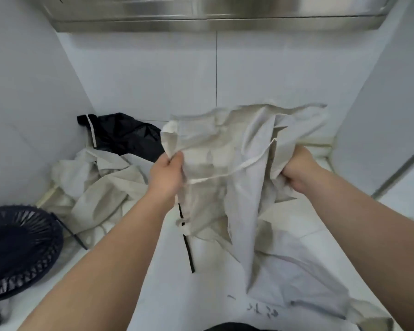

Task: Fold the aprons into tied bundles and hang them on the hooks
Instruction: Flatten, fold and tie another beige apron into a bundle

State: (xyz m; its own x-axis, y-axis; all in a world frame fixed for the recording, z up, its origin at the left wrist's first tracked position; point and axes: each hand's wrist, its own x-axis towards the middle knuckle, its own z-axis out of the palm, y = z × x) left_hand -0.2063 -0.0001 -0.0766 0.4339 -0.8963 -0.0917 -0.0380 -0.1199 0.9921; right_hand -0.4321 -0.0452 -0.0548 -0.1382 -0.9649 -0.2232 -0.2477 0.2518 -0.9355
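Both left hand (166, 175) and right hand (299, 169) clutch the pale apron (213, 144), right fingertips buried.

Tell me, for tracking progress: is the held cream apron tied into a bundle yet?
No, the cream apron hangs loose and crumpled, gripped near its top by the left hand and right hand.
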